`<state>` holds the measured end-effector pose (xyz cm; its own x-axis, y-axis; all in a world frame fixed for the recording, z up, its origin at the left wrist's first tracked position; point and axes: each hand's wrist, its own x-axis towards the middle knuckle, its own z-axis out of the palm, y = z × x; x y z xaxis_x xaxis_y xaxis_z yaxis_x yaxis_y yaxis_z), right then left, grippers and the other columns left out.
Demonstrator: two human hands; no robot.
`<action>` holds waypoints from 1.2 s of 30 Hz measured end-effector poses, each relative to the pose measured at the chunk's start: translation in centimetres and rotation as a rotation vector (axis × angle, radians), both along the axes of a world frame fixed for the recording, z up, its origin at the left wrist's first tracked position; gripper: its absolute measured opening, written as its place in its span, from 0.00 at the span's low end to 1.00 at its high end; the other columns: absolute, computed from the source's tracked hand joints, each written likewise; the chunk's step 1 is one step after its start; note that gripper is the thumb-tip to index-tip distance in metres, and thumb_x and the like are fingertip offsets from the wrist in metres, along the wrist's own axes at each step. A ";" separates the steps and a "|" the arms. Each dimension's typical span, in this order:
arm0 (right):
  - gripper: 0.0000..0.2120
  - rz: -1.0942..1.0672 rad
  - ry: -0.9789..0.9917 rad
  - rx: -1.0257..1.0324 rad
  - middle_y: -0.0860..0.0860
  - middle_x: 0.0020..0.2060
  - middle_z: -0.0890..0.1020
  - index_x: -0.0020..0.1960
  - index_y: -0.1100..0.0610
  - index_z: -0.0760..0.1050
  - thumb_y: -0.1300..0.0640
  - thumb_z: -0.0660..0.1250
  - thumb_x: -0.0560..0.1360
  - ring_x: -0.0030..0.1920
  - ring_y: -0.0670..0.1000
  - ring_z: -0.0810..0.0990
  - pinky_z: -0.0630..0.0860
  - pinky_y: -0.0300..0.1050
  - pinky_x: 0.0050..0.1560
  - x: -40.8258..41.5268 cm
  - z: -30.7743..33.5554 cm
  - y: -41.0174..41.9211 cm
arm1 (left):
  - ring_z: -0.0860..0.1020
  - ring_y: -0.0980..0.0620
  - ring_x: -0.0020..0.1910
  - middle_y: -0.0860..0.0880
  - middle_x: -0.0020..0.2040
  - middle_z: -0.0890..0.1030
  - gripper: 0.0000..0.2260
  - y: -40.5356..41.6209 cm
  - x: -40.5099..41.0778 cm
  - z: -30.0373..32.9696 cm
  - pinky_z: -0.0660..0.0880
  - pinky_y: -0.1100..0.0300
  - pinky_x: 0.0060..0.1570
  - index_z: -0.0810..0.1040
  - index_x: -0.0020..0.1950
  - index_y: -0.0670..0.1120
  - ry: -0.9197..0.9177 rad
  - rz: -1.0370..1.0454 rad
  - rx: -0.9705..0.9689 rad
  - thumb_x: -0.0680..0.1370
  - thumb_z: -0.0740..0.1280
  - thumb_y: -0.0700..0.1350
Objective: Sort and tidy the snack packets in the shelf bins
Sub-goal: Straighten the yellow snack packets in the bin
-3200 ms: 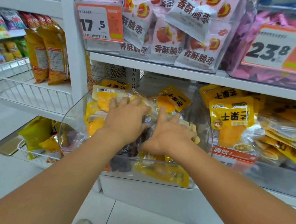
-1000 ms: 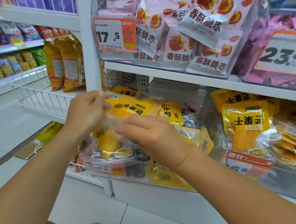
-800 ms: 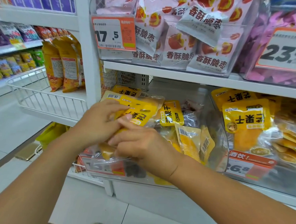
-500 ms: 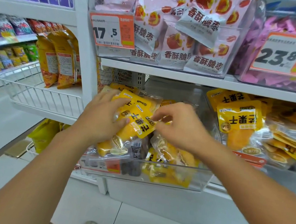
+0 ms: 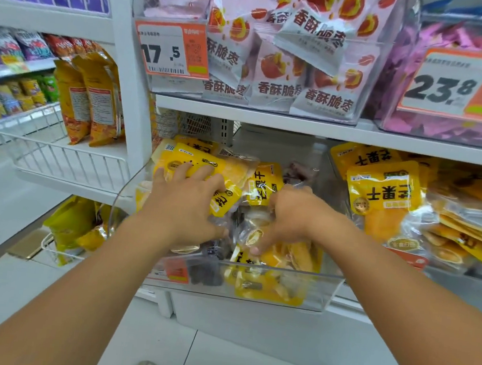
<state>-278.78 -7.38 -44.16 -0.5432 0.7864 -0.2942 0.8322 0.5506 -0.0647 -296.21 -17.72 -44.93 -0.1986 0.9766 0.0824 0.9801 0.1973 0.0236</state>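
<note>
A clear plastic bin (image 5: 323,292) on the lower shelf holds several yellow dried-mango packets (image 5: 263,181) and a few dark packets (image 5: 206,276), all jumbled. My left hand (image 5: 183,206) lies spread over the yellow packets at the bin's left side and presses them down, fingers fairly straight. My right hand (image 5: 293,214) reaches down into the middle of the bin, its fingers curled round a clear-fronted mango packet (image 5: 253,234) with a gold seal. Packets under both palms are hidden.
To the right stands a second bin of yellow mango packets (image 5: 381,194). Above sit a bin of pink-white jujube packets (image 5: 278,70) with a 17.5 price tag (image 5: 170,50) and a purple-packet bin tagged 23.8 (image 5: 446,85). A white wire basket (image 5: 58,157) with orange bags is at left.
My left hand has laid its yellow packet down onto the pile and flattened over it. My right hand has dropped from the packet tops down into the bin's middle.
</note>
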 end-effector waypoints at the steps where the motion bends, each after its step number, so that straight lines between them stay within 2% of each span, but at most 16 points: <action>1: 0.39 0.024 0.024 -0.001 0.49 0.51 0.78 0.51 0.54 0.77 0.28 0.79 0.52 0.55 0.55 0.76 0.80 0.54 0.53 0.3 0.2 0.4 | 0.51 0.43 0.80 0.57 0.79 0.57 0.32 0.0 -0.5 0.0 0.50 0.32 0.74 0.66 0.68 0.61 -0.025 0.006 0.013 0.68 0.71 0.70; 3: 0.34 0.066 0.083 -0.031 0.49 0.43 0.80 0.47 0.54 0.77 0.33 0.82 0.52 0.45 0.52 0.79 0.80 0.48 0.45 0.9 0.2 1.0 | 0.51 0.43 0.80 0.58 0.79 0.57 0.33 -0.1 -1.2 0.1 0.50 0.34 0.74 0.67 0.67 0.62 -0.057 0.012 0.032 0.66 0.71 0.71; 5: 0.35 0.091 0.113 -0.093 0.47 0.45 0.78 0.52 0.52 0.74 0.38 0.84 0.53 0.46 0.51 0.78 0.78 0.47 0.44 1.4 -0.1 1.2 | 0.51 0.43 0.80 0.58 0.79 0.57 0.33 -0.1 -1.6 0.1 0.50 0.35 0.74 0.67 0.67 0.62 -0.073 0.016 0.034 0.65 0.72 0.70; 7: 0.42 0.104 0.114 -0.118 0.44 0.49 0.75 0.61 0.49 0.70 0.39 0.84 0.54 0.50 0.51 0.77 0.78 0.47 0.49 1.4 -0.1 1.0 | 0.50 0.43 0.80 0.58 0.79 0.56 0.34 -0.1 -1.6 0.2 0.49 0.35 0.74 0.66 0.67 0.62 -0.079 0.020 0.019 0.65 0.74 0.68; 8: 0.41 0.108 0.102 -0.123 0.44 0.48 0.74 0.60 0.50 0.71 0.39 0.84 0.54 0.50 0.50 0.77 0.77 0.46 0.48 1.3 0.1 0.9 | 0.49 0.43 0.80 0.58 0.79 0.55 0.34 -0.1 -1.6 0.3 0.48 0.35 0.74 0.66 0.67 0.62 -0.082 0.021 0.012 0.65 0.75 0.66; 10: 0.29 0.129 0.103 -0.140 0.44 0.40 0.75 0.46 0.51 0.73 0.39 0.84 0.55 0.42 0.49 0.76 0.73 0.43 0.39 1.1 0.6 0.7 | 0.48 0.43 0.80 0.57 0.80 0.53 0.35 -0.1 -1.4 0.3 0.47 0.34 0.74 0.65 0.68 0.62 -0.083 0.021 0.004 0.65 0.76 0.64; 12: 0.25 0.142 0.133 -0.185 0.46 0.33 0.76 0.37 0.53 0.73 0.39 0.83 0.58 0.37 0.49 0.76 0.70 0.43 0.36 1.4 1.0 0.8 | 0.47 0.43 0.80 0.56 0.81 0.51 0.36 -0.1 -1.3 0.3 0.46 0.34 0.75 0.64 0.69 0.62 -0.080 0.022 -0.002 0.66 0.76 0.64; 15: 0.23 0.165 0.181 -0.236 0.47 0.34 0.79 0.39 0.56 0.77 0.39 0.81 0.62 0.38 0.50 0.78 0.74 0.46 0.40 2.2 1.1 0.5 | 0.45 0.43 0.81 0.56 0.81 0.49 0.36 -0.2 -1.3 0.1 0.45 0.34 0.75 0.63 0.70 0.62 -0.087 0.014 -0.006 0.66 0.72 0.69; 18: 0.20 0.262 0.273 -0.112 0.50 0.33 0.78 0.38 0.58 0.77 0.42 0.80 0.65 0.36 0.49 0.77 0.74 0.46 0.38 2.6 1.5 -0.6 | 0.46 0.43 0.81 0.56 0.82 0.50 0.31 -0.3 -1.3 -0.1 0.44 0.34 0.75 0.64 0.69 0.62 -0.118 0.008 0.016 0.71 0.64 0.73; 21: 0.20 0.278 0.464 0.058 0.54 0.31 0.80 0.36 0.59 0.77 0.45 0.80 0.66 0.32 0.48 0.76 0.72 0.46 0.34 3.9 2.8 -1.0 | 0.49 0.43 0.80 0.55 0.81 0.54 0.18 -0.1 -1.6 -0.3 0.47 0.35 0.75 0.69 0.68 0.61 -0.156 0.001 0.091 0.80 0.55 0.65; 23: 0.15 0.168 0.712 0.059 0.52 0.30 0.83 0.36 0.58 0.80 0.48 0.80 0.67 0.30 0.44 0.78 0.73 0.42 0.33 4.9 3.7 -0.8 | 0.55 0.44 0.79 0.54 0.80 0.60 0.13 -0.1 -2.2 -0.3 0.53 0.35 0.73 0.73 0.66 0.62 -0.184 -0.033 0.160 0.83 0.56 0.57; 26: 0.09 -0.111 1.166 -0.254 0.57 0.34 0.85 0.41 0.60 0.83 0.55 0.78 0.70 0.32 0.48 0.81 0.77 0.41 0.34 4.9 3.6 -0.8 | 0.66 0.46 0.74 0.52 0.76 0.69 0.13 -0.3 -3.1 0.0 0.65 0.39 0.70 0.78 0.65 0.61 -0.187 -0.044 0.227 0.81 0.63 0.54; 28: 0.08 -0.318 1.333 -0.473 0.58 0.36 0.86 0.45 0.63 0.83 0.58 0.77 0.70 0.33 0.51 0.83 0.80 0.43 0.34 3.5 2.7 -0.9 | 0.73 0.47 0.68 0.52 0.71 0.75 0.11 -0.4 -3.6 0.2 0.71 0.45 0.66 0.81 0.62 0.56 -0.278 -0.031 0.303 0.80 0.68 0.51; 30: 0.14 -0.494 1.380 -0.605 0.60 0.40 0.86 0.50 0.65 0.81 0.58 0.78 0.69 0.35 0.54 0.84 0.83 0.49 0.38 1.5 1.8 -0.9 | 0.77 0.47 0.62 0.52 0.64 0.80 0.09 -0.6 -3.8 0.3 0.73 0.53 0.62 0.84 0.58 0.53 -0.392 0.014 0.405 0.79 0.70 0.47; 32: 0.16 -0.615 1.391 -0.680 0.61 0.43 0.86 0.53 0.65 0.80 0.59 0.78 0.70 0.37 0.56 0.85 0.84 0.55 0.41 -0.8 1.2 -1.0 | 0.78 0.47 0.59 0.51 0.61 0.82 0.08 -0.8 -3.9 0.4 0.72 0.56 0.58 0.84 0.57 0.52 -0.420 0.097 0.473 0.79 0.69 0.44; 36: 0.14 -0.690 1.441 -0.798 0.58 0.43 0.86 0.52 0.65 0.80 0.58 0.78 0.71 0.41 0.57 0.87 0.84 0.59 0.44 -4.8 0.4 -1.2 | 0.80 0.44 0.54 0.50 0.54 0.84 0.12 -1.0 -3.9 0.1 0.76 0.51 0.58 0.82 0.59 0.51 -0.506 0.205 0.632 0.82 0.61 0.40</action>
